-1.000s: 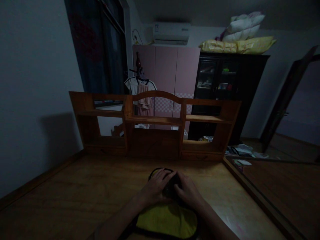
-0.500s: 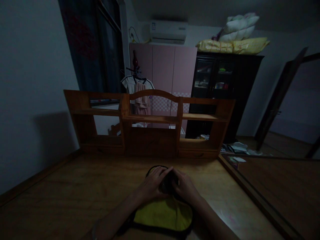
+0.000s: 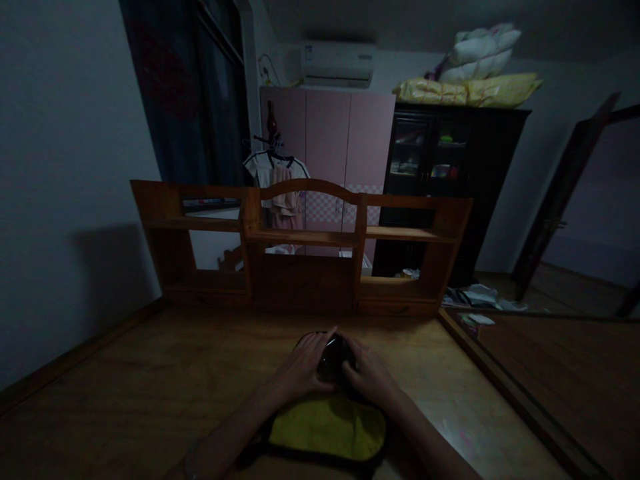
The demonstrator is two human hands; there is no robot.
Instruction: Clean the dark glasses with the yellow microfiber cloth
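My left hand (image 3: 303,365) and my right hand (image 3: 367,375) meet over a small dark rounded object (image 3: 334,357) on a wooden surface (image 3: 150,387). Both hands have their fingers curled round it from either side. I cannot make out what the object is in the dim light. Just in front of the hands, nearer to me, lies a yellow cloth with a dark border (image 3: 327,430), between my forearms. A thin dark loop shows behind the left hand.
A low wooden shelf unit (image 3: 300,250) stands along the far edge of the surface. A raised wooden edge (image 3: 505,393) runs down the right side. Beyond are a pink wardrobe (image 3: 330,153), a dark cabinet (image 3: 450,173) and hanging clothes (image 3: 277,183).
The hands have shifted slightly away from me on the dark object, and its rounded top now shows more between the fingers. The view has moved a little.
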